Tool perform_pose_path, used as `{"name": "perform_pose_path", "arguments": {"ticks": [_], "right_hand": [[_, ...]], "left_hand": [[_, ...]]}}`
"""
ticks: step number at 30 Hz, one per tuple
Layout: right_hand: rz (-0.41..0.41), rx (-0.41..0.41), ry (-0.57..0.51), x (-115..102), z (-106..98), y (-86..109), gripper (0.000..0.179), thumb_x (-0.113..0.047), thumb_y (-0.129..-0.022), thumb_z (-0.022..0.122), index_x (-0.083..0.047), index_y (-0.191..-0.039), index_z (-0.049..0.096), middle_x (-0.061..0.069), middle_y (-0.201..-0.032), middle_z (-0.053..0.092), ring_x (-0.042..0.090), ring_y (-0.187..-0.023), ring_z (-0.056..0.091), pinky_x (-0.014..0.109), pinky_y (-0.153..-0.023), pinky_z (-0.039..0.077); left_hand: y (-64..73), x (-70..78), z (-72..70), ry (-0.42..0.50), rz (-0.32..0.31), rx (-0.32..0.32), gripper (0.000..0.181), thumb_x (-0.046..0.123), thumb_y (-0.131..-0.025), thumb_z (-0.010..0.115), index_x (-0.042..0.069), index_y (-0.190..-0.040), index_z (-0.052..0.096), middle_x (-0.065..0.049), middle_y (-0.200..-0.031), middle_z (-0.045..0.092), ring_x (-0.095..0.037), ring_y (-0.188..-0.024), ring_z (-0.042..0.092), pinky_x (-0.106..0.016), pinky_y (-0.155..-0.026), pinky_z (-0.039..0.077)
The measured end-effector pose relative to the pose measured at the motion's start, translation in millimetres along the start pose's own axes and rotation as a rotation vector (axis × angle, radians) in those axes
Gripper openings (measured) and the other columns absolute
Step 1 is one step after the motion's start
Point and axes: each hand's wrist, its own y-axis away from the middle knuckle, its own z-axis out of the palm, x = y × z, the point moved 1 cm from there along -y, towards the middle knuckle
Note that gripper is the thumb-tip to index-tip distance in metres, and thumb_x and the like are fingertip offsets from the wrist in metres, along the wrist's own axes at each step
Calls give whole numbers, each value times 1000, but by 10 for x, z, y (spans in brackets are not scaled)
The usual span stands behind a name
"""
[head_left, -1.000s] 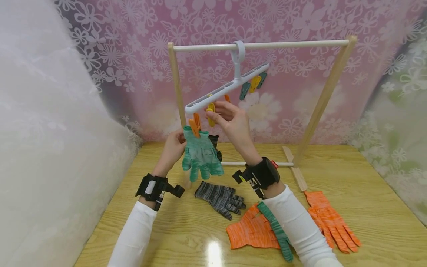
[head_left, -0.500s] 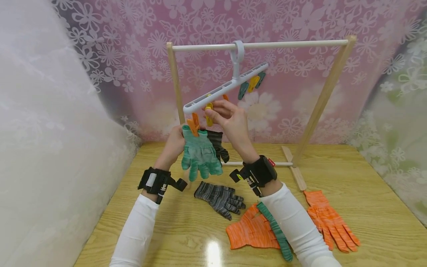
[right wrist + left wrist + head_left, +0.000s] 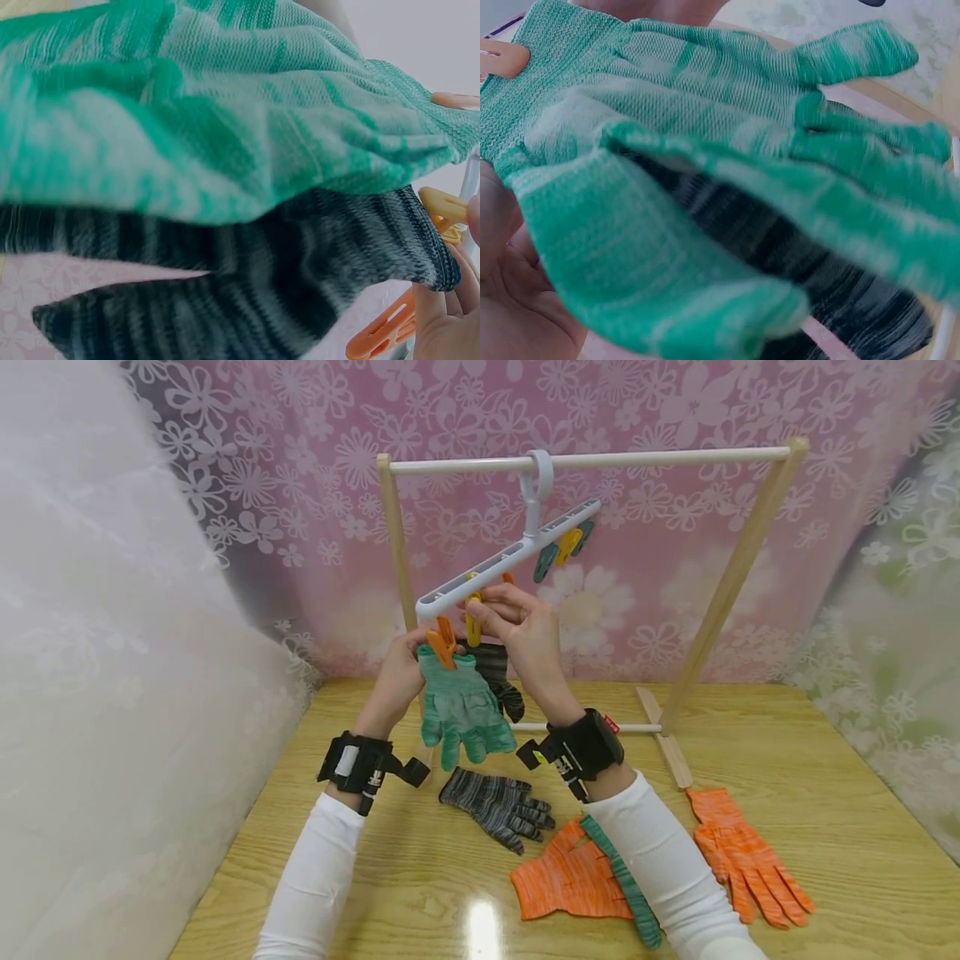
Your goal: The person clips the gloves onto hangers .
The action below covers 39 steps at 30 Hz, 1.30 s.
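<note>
My right hand (image 3: pixel 531 639) pinches a yellow clothespin (image 3: pixel 473 625) under the near arm of a pale grey clip hanger (image 3: pixel 480 580). A green knit glove (image 3: pixel 467 714) hangs fingers down from an orange clothespin (image 3: pixel 442 647) at the hanger's near end. Behind it, my left hand (image 3: pixel 396 685) holds a black-and-grey knit glove (image 3: pixel 491 670) by the cuff, its fingertips partly hidden by the green glove. In the right wrist view the black-and-grey glove's cuff (image 3: pixel 435 251) lies right at the yellow clothespin's tip (image 3: pixel 442 206).
The hanger hooks over a white rod (image 3: pixel 660 459) on a wooden frame (image 3: pixel 731 577). Teal and yellow clothespins (image 3: pixel 567 547) hang at its far end. On the table (image 3: pixel 375 877) lie a grey glove (image 3: pixel 497 807), orange gloves (image 3: pixel 562 881) and a green glove (image 3: pixel 626 877) partly under my right sleeve.
My left hand has moved up and to the right, bringing the black-and-grey glove's cuff up to the yellow clothespin. The green glove has swung slightly right. My right hand stays at the clothespin.
</note>
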Motion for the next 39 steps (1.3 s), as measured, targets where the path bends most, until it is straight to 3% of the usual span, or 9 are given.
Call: {"name": "perform_pose_path", "arguments": {"ticks": [7,16,26,34,39], "right_hand": [[9,10,24,0,-17,7,27,-11,-96,72,3,-118,71,22,-107,75,15,-96,74,34,-84,60],[20,8,46,-24,-44,13,27,-13,-95,73,2,-119,71,21,-108,75,18,-99,73,33,-84,59],[1,-8,34,-20,-70,27,25,-14,-96,72,0,-116,72,16,-106,76,19,-102,73,35,-89,58],[3,-4,35,-34,-82,39,26,-13,-96,72,1,-117,71,19,-108,75,18,-102,73,35,-96,55],[4,-3,22,-41,-84,36,25,-11,-96,72,4,-116,71,20,-107,75,18,-100,74,36,-96,56]], "left_hand": [[4,39,56,92,0,30,20,-2,-98,64,-7,-116,66,-5,-107,69,-15,-97,69,-26,-80,52],[7,77,100,64,28,95,26,-2,-97,65,-12,-121,64,-9,-104,72,-9,-91,70,-23,-75,54],[5,85,138,72,66,138,27,-4,-95,66,-9,-122,65,1,-97,73,-12,-89,66,-22,-70,51],[11,119,162,157,107,139,40,-4,-96,65,-6,-136,60,-14,-108,72,-11,-87,71,-22,-74,57],[10,121,176,174,108,146,37,-5,-96,64,-8,-133,60,-11,-106,73,-10,-86,71,-22,-74,57]]}}
